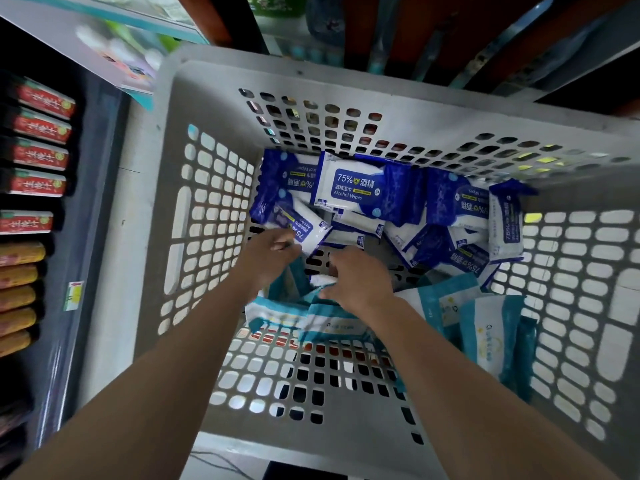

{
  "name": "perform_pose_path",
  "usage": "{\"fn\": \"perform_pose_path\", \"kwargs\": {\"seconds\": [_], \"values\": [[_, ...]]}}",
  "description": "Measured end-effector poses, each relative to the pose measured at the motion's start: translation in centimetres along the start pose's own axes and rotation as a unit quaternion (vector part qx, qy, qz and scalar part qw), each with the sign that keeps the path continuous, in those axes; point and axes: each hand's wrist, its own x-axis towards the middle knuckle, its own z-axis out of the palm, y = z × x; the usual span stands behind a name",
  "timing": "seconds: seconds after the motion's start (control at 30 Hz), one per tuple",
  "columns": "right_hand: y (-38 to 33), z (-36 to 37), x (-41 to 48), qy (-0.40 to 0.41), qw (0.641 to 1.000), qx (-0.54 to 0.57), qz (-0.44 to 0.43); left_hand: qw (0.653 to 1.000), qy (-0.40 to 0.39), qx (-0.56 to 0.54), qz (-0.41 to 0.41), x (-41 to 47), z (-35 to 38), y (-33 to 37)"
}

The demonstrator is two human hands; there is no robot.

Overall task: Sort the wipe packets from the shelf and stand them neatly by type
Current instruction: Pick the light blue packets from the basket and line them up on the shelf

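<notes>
Both my arms reach down into a grey perforated basket (214,216). Several dark blue alcohol wipe packets (349,187) lie jumbled across its far half. Teal and white wipe packets (485,327) stand in a row at the near right, and a few more teal packets (332,322) lie under my hands. My left hand (268,252) grips one blue alcohol packet (301,226) by its near end. My right hand (360,277) has its fingers curled onto a teal packet (320,282) at the basket's middle.
A dark shelf on the left holds red boxed goods (41,126) and yellow packs (19,292) below them. Shelving with bottles (325,19) rises behind the basket. The basket's near floor (277,372) is bare perforated plastic.
</notes>
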Motion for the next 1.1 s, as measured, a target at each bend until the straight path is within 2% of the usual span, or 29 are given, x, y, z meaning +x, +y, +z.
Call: {"fn": "perform_pose_path", "kwargs": {"seconds": [0.1, 0.2, 0.3, 0.37, 0.43, 0.5, 0.57, 0.63, 0.73, 0.87, 0.97, 1.03, 1.1], "values": [[-0.2, -1.6, -0.5, 0.034, 0.994, 0.103, -0.026, 0.999, 0.0, 0.032, 0.009, -0.2, 0.0, -0.5], [-0.5, -2.6, -0.9, 0.143, 0.972, 0.171, -0.075, 0.995, 0.014, 0.101, 0.013, 0.2, 0.1, -0.4], [-0.7, -3.6, -0.8, 0.348, 0.898, 0.232, -0.134, 0.967, 0.016, 0.251, 0.044, 0.3, -0.2, -0.4], [-0.8, -4.2, -0.4, 0.462, 0.852, 0.199, -0.146, 0.932, 0.007, 0.355, 0.069, 0.4, -0.4, -1.0], [-0.7, -4.4, 0.4, 0.517, 0.835, 0.133, -0.136, 0.919, -0.001, 0.386, 0.076, 0.4, -0.5, -1.6], [0.1, -3.2, 1.4, 0.48, 0.869, 0.038, -0.111, 0.913, -0.004, 0.398, 0.086, 0.2, -0.5, -2.0], [0.8, -1.3, 2.0, 0.371, 0.924, -0.036, -0.083, 0.902, -0.004, 0.42, 0.097, 0.1, -0.3, -2.2], [1.3, 0.0, 2.1, 0.304, 0.947, -0.053, -0.085, 0.9, 0.001, 0.424, 0.104, 0.2, -0.4, -2.3], [1.1, 0.2, 1.7, 0.299, 0.95, -0.024, -0.087, 0.899, 0.012, 0.424, 0.111, 0.0, -0.5, -2.2], [0.6, -0.1, 1.6, 0.378, 0.921, -0.027, -0.089, 0.894, 0.049, 0.434, 0.098, 0.1, 0.0, -1.8], [0.8, -0.7, 2.2, 0.367, 0.928, -0.061, -0.019, 0.881, 0.098, 0.438, 0.153, 0.6, 0.9, -1.3], [1.4, -1.0, 2.8, 0.34, 0.937, -0.074, 0.027, 0.893, 0.08, 0.406, 0.178, 1.2, 1.9, -0.6], [2.1, -1.5, 3.3, 0.362, 0.929, -0.069, 0.022, 0.914, 0.059, 0.366, 0.166, 1.8, 2.6, 0.0]]}}
